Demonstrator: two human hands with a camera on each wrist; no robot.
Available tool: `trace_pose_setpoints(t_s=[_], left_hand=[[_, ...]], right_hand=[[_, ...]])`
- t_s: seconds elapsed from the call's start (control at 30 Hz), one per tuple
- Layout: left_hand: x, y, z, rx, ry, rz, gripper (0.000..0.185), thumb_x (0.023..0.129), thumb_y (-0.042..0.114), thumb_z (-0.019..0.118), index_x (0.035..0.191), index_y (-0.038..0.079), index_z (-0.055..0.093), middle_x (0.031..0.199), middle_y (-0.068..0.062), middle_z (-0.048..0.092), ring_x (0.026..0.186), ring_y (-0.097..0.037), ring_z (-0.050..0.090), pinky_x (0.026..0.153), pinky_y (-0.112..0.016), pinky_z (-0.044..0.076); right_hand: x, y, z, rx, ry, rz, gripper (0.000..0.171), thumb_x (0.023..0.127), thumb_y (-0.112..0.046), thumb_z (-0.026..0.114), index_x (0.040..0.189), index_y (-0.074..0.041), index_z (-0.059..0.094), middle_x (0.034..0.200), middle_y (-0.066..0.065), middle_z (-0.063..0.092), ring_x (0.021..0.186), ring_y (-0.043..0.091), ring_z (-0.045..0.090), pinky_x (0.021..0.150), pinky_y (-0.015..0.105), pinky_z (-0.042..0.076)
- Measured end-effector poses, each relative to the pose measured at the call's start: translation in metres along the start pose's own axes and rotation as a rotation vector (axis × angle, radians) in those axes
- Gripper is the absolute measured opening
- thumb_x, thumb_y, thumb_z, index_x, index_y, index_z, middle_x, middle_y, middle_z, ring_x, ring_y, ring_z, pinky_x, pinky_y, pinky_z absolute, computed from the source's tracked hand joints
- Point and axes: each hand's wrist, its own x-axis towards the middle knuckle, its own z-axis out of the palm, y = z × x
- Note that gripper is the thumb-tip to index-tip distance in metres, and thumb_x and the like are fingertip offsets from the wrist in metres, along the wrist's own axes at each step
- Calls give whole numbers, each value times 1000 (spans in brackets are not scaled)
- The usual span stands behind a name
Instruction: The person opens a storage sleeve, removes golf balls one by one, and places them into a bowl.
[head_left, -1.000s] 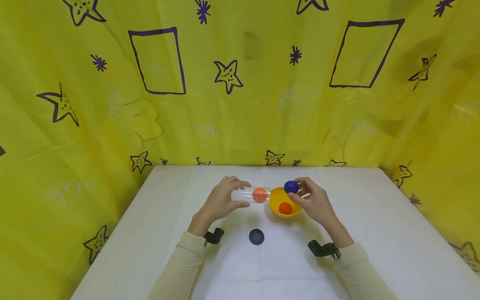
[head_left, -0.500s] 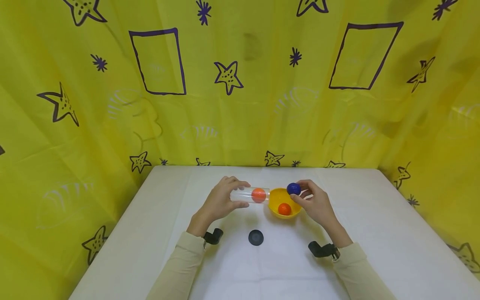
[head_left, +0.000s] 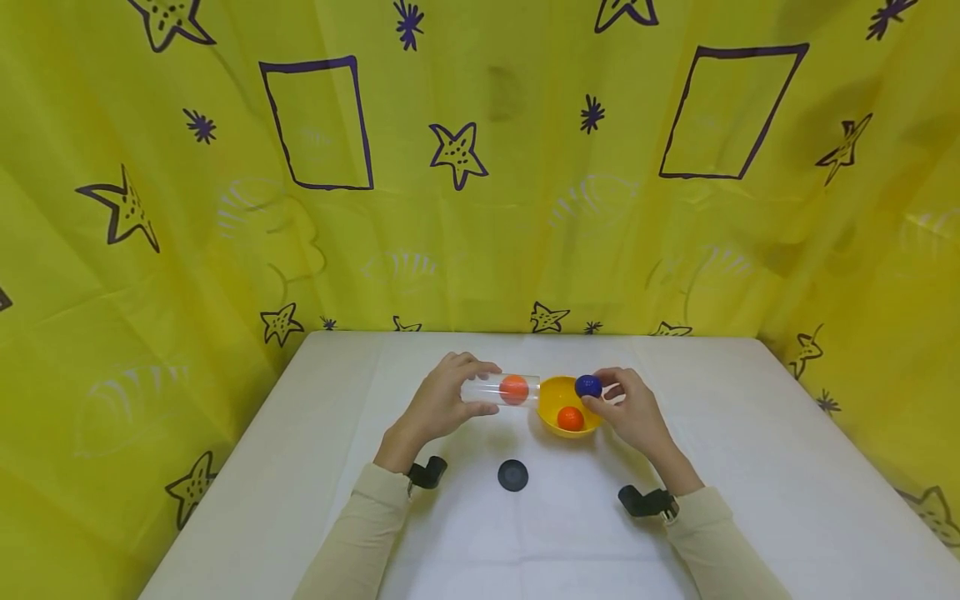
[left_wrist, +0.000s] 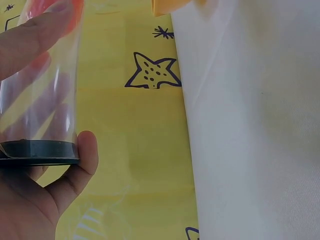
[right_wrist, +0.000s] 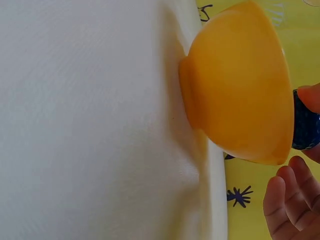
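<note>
My left hand [head_left: 442, 398] grips a clear tube [head_left: 480, 389] lying sideways above the table. An orange ball [head_left: 513, 390] sits inside it near the right-hand end. The left wrist view shows the tube's black base [left_wrist: 40, 151] beside my fingers. Right of the tube stands a yellow-orange bowl [head_left: 551, 400] with another orange ball [head_left: 571, 418] in it. My right hand [head_left: 630, 412] pinches a dark blue textured ball [head_left: 588, 386] at the bowl's right side. In the right wrist view the bowl's wall [right_wrist: 240, 85] hides part of the blue ball [right_wrist: 305, 122].
A round black cap [head_left: 513, 475] lies on the white table [head_left: 450, 533] between my forearms, nearer to me than the bowl. Yellow curtains [head_left: 480, 242] with drawn stars rise behind the table and on both sides.
My right hand has shifted slightly right, then lowered a little with the blue ball. The ball in the tube has slid slightly left, deeper inside. The left hand has barely moved.
</note>
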Motion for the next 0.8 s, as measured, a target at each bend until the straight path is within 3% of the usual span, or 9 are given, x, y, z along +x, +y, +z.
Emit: trace_pose_setpoints(t_s=[0.2, 0.5, 0.8], left_hand=[[0, 0, 0, 9, -4, 8, 49, 81, 27, 88, 126, 19, 71, 110, -2, 68, 108, -20, 55, 92, -39, 51], [0, -3, 2, 19, -6, 12, 50, 80, 28, 89, 126, 20, 71, 110, -1, 68, 107, -19, 55, 90, -38, 50], [1, -2, 1, 19, -11, 2, 48, 80, 27, 89, 125, 21, 71, 110, 0, 67, 108, -19, 54, 91, -37, 50]], right_hand=[[1, 5, 3, -18, -18, 10, 46, 95, -27, 74, 132, -3, 59, 129, 19, 55, 110, 33, 56, 85, 31, 47], [1, 6, 5, -25, -49, 59, 48, 95, -28, 74, 133, -4, 57, 132, 21, 53, 115, 37, 56, 93, 45, 52], [2, 11, 8, -37, -52, 53, 47, 96, -27, 73, 134, -5, 58, 132, 21, 53, 115, 37, 56, 94, 47, 52]])
